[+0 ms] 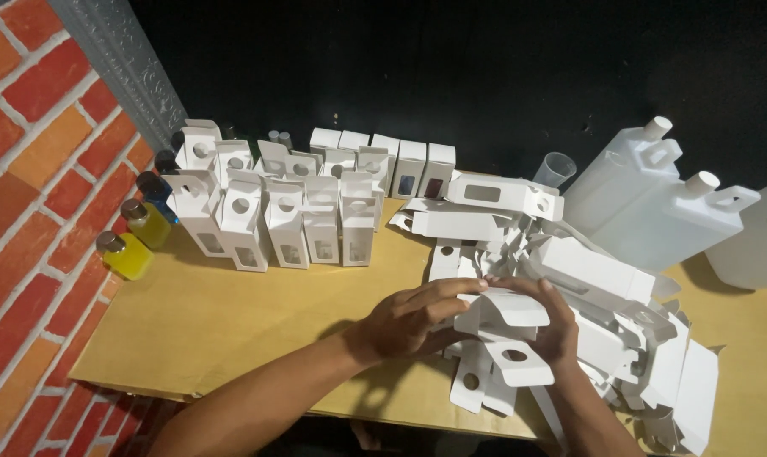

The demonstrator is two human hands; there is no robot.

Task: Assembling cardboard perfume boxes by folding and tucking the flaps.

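Note:
Both my hands close around one small white carton point(500, 317) with a hang-tab hole, held just above the tan cardboard sheet point(231, 330). My left hand point(413, 320) grips its left side, fingers stretched over the top. My right hand point(554, 326) cups its right side and top flap. Under and to the right of my hands lies a loose heap of flat white cartons point(620, 330).
Several assembled white cartons point(286, 216) stand in rows at the back left. Small bottles of yellow point(127, 256) and blue liquid point(157, 196) line the brick wall. Large translucent jugs point(654, 207) and a clear cup point(554, 169) stand back right.

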